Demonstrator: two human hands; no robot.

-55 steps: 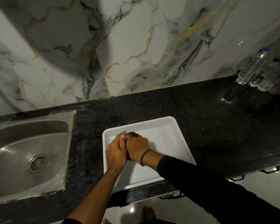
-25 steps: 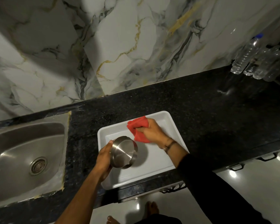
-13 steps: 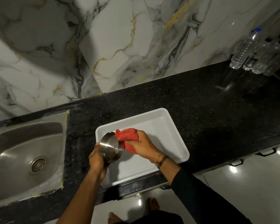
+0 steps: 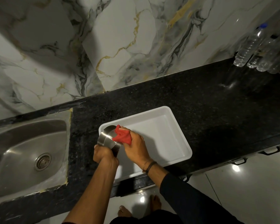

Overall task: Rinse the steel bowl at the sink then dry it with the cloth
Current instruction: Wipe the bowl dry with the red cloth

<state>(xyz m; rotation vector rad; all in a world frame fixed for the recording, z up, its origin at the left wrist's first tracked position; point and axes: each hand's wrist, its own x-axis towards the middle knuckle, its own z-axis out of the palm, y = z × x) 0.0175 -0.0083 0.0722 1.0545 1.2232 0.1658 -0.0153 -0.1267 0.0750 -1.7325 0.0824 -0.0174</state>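
Observation:
The steel bowl (image 4: 106,139) is tilted on its side above the left end of the white tray (image 4: 171,131). My left hand (image 4: 104,155) grips it from below at its lower rim. A bunched red cloth (image 4: 122,136) is pressed against the bowl's right side, and my right hand (image 4: 134,146) is closed around that cloth. The bowl's inside is hidden from me. The steel sink (image 4: 27,152) with its round drain lies to the left, set into the black counter (image 4: 217,107).
Several clear plastic bottles (image 4: 255,50) stand at the counter's far right corner against the marble wall. The counter's front edge runs just below the tray, with drawer handles (image 4: 268,151) under it. My bare feet (image 4: 154,202) show on the glossy floor.
My right hand picked the red cloth out of the tray and brought it left onto the bowl. My left hand tilted the bowl and raised it slightly.

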